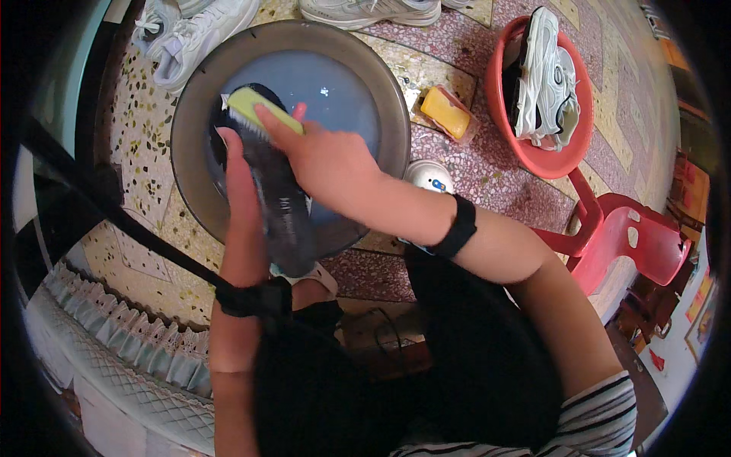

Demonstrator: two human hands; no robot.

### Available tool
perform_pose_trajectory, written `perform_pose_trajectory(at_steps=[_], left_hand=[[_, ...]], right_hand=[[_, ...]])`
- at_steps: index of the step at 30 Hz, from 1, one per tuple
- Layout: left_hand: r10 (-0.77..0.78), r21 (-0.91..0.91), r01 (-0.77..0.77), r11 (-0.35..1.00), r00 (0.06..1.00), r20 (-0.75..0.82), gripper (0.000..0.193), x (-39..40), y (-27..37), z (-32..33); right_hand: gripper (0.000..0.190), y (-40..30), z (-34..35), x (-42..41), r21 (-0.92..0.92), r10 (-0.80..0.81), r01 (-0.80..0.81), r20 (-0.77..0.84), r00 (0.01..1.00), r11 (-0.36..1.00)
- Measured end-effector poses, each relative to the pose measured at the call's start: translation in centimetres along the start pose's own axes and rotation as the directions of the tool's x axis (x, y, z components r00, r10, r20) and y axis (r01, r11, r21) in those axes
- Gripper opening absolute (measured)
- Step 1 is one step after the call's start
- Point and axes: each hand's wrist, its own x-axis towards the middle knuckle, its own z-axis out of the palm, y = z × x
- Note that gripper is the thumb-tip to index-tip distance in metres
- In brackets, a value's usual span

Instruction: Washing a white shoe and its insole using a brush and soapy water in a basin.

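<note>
My left hand point(240, 183) grips a dark-soled shoe point(280, 205) from its left side, with the sole turned up, over a round brown translucent basin point(391, 114). Cloudy bluish water point(342, 91) lies in the basin. In my right hand point(325, 160) is a yellow-green scrubbing brush point(245, 101), its pale bristles against the sole near the shoe's far end. Most of the shoe's upper is hidden beneath the sole and my hands. A yellow bar of soap point(445, 112) on a clear wrapper lies on the floor, right of the basin.
White sneakers point(200, 34) stand at the basin's far left, and another pale sneaker point(371, 12) beyond it. A red basin point(585, 137) at the right holds white shoes point(539, 85). Nearer stands a red plastic chair point(617, 240). A frilled fabric edge point(143, 331) runs along the lower left.
</note>
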Motion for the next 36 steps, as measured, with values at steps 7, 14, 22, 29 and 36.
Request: perform_pose_trajectory(at_steps=[7,14,22,29,36], left_hand=[[-0.002,0.007,0.001,1.000,1.000,0.016,0.087,1.1,-0.1,-2.1],[-0.039,-0.239,0.128,0.963,0.938,0.344,0.091,1.6,0.1,-4.9],[-0.034,0.083,0.043,0.996,0.994,-0.107,0.071,1.7,-0.5,-3.3],[0.044,0.064,-0.044,0.997,0.999,0.007,0.068,0.7,1.3,-2.6],[0.042,0.167,-0.010,0.986,0.981,-0.189,0.068,0.5,0.2,-1.1]], right_hand=[[0.050,1.3,-1.4,0.6,0.103,-0.027,0.024,0.033,0.999,0.994],[0.055,-1.2,-2.2,-3.1,0.040,-0.059,0.051,0.207,0.976,0.998],[0.054,0.9,0.0,2.2,-0.061,0.007,-0.007,0.000,1.000,0.998],[0.049,0.1,-3.4,-1.2,0.091,0.031,-0.048,0.182,0.983,0.995],[0.052,1.7,-0.6,-1.2,-0.020,0.067,-0.066,0.018,0.998,0.998]])
